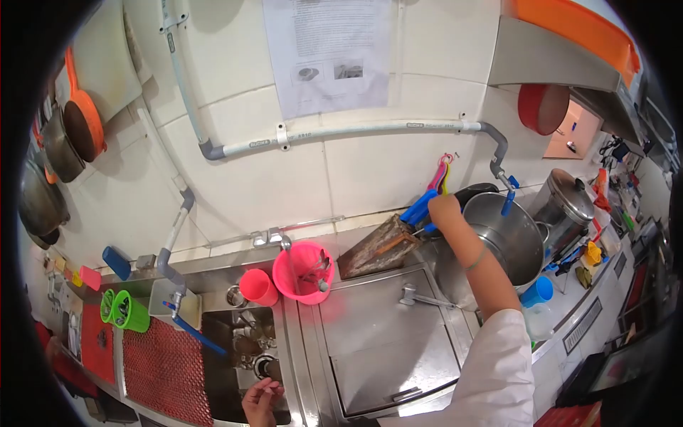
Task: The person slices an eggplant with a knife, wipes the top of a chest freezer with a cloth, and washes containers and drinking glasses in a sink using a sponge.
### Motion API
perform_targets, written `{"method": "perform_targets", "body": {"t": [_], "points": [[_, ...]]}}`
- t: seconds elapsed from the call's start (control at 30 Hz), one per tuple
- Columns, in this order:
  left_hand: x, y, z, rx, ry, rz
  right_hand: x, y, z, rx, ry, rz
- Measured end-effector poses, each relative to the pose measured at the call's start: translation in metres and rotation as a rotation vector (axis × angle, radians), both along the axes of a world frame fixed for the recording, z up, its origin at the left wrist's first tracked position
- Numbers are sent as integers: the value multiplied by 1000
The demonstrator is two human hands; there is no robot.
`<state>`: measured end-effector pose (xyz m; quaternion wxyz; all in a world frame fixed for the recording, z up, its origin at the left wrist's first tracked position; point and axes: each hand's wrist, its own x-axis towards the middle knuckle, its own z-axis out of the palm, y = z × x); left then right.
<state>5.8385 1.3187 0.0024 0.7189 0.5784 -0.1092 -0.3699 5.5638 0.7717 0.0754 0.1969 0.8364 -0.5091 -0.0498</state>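
Note:
My right hand (446, 211) reaches forward to a worn wooden knife block (380, 248) against the wall. Its fingers are closed around a blue handle (429, 228), which looks like a knife's; the blade is hidden. More blue handles (415, 208) stick out of the block just left of the hand. Low in the view, my left hand (262, 400) hovers over the front of the steel sink (235, 398), fingers curled together, with nothing visible in them. Inside the sink lie several metal dishes (254, 346).
A pink basket (304, 274) with utensils and a pink cup (258, 287) stand behind the sink. Large steel pots (516, 249) crowd the right. A metal lid (384, 341) covers the middle counter. A blue tap lever (199, 336) juts over the sink.

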Motion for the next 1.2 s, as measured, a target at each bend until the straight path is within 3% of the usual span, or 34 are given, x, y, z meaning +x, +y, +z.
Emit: {"method": "perform_targets", "body": {"t": [0.07,0.17,0.3,0.37,0.43,0.57,0.63,0.7,0.8,0.93,1.03,1.07,1.2], "points": [[0,-1,-10,-14,35,-7,-17,-14,-43,-74,84,-13],[-14,-9,0,18,26,-52,-25,-26,-45,11,88,69],[-13,-10,2,-2,-37,-141,-25,-50,2,-178,118,158],[-12,-9,3,7,-29,-116,-39,-17,76,-305,147,292],[-8,-10,4,-4,-30,-113,-57,12,138,-269,85,137],[-11,-17,4,-45,-43,-179,-83,132,245,-337,-242,159],[-16,-28,11,-60,-67,-273,-87,174,259,-135,-463,68],[-21,-44,31,-109,-113,-363,-87,200,242,13,-634,111],[-21,-68,52,-287,-165,-451,-53,245,178,220,-875,336],[-17,-78,90,-486,-200,-438,3,319,82,639,-1112,378],[-1,-57,72,-470,-215,-432,33,363,32,722,-1191,331],[-5,-48,76,-465,-135,-326,37,372,21,741,-1194,337],[8,-15,78,-309,-209,-278,53,393,12,803,-1187,357]]}}
